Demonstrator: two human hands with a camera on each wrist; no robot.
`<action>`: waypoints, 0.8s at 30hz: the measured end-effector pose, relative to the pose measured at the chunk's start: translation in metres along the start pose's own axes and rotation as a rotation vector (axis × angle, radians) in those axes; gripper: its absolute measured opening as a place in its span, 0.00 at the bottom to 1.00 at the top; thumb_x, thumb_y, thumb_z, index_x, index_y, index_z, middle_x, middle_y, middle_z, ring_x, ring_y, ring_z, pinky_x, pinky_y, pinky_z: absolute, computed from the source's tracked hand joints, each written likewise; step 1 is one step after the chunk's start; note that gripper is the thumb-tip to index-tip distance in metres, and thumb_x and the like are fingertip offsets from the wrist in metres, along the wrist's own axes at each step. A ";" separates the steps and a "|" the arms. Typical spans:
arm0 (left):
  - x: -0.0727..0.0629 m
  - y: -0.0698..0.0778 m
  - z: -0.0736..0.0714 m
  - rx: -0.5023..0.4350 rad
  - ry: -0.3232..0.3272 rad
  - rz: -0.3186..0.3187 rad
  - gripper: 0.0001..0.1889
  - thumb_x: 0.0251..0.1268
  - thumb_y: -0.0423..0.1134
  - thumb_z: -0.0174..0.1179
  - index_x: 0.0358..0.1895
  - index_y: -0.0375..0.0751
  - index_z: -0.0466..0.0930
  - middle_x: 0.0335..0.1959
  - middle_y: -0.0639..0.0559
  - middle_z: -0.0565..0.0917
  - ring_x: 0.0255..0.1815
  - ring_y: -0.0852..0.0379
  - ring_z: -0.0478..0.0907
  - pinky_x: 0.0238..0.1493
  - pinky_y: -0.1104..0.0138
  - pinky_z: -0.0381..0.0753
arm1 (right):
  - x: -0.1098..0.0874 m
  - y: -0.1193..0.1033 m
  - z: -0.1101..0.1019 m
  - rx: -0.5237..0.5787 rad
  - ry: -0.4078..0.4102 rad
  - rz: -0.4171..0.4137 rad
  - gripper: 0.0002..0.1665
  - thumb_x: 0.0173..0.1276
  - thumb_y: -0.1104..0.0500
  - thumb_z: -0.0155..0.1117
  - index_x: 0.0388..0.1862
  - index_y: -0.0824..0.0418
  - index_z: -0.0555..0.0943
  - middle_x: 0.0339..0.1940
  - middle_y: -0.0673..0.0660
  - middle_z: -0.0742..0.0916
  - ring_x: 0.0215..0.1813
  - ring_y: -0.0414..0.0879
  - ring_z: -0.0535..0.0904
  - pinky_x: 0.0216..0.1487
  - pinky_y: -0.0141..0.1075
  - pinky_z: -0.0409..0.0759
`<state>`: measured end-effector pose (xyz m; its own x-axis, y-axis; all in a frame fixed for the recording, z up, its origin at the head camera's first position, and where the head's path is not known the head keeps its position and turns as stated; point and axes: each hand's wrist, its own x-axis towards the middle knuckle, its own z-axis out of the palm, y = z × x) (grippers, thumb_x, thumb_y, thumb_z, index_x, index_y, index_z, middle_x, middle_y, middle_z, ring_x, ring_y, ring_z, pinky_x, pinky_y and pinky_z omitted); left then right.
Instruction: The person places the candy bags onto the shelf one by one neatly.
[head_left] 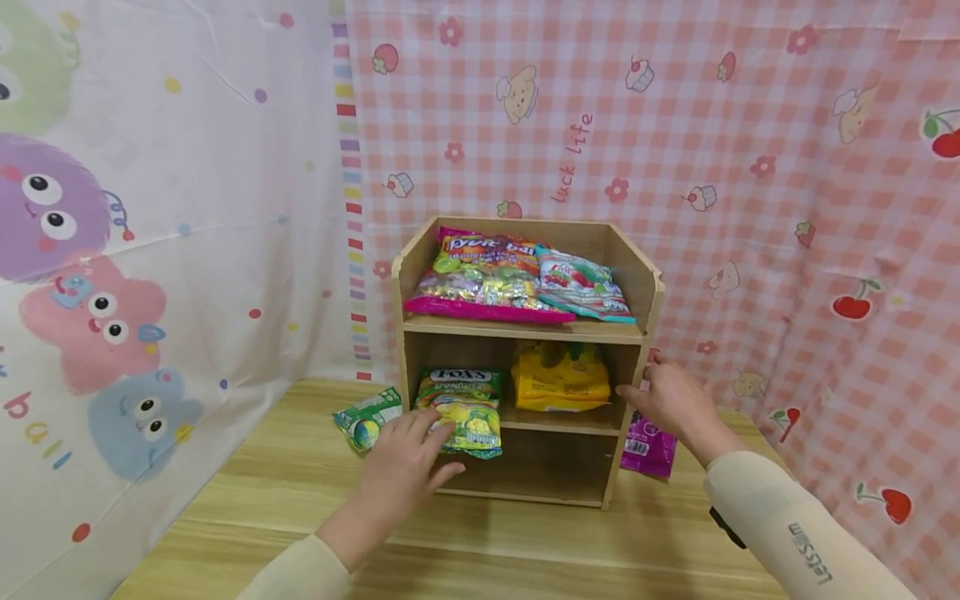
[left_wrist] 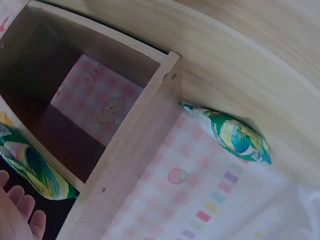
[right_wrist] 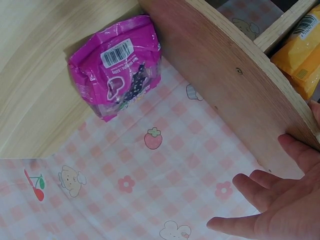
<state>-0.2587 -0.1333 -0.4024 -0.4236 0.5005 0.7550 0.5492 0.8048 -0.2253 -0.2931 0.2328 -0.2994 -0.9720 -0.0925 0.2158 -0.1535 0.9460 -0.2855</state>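
Observation:
My left hand [head_left: 401, 462] is in front of the left side of a small wooden shelf [head_left: 525, 332], its fingers extended toward a green-and-yellow Fox's candy bag [head_left: 472, 412] on the middle level. In the left wrist view the fingertips [left_wrist: 17, 197] lie close beside that bag; contact cannot be made out. My right hand [head_left: 675, 404] touches the shelf's right side panel [right_wrist: 220, 85]. Its thumb lies by the front edge and its other fingers spread along the outer face. Inside that panel sits a yellow bag [head_left: 562, 382].
On the top level lie a large pink-edged candy bag [head_left: 487, 283] and a light-blue bag [head_left: 585, 287]. A green bag [head_left: 367, 417] lies on the table left of the shelf, a purple bag [head_left: 648, 450] on its right. Patterned cloth [head_left: 562, 100] hangs behind.

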 end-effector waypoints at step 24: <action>0.013 0.003 0.006 0.113 -0.072 0.172 0.25 0.51 0.27 0.71 0.55 0.43 0.81 0.49 0.45 0.82 0.42 0.47 0.80 0.35 0.61 0.83 | 0.001 0.001 0.000 0.002 -0.014 -0.003 0.34 0.71 0.43 0.60 0.56 0.74 0.78 0.64 0.75 0.75 0.57 0.71 0.75 0.53 0.71 0.65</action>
<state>-0.2671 -0.1218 -0.3969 -0.3831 0.6521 0.6542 0.5357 0.7338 -0.4177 -0.2942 0.2333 -0.2994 -0.9739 -0.0995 0.2040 -0.1567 0.9451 -0.2868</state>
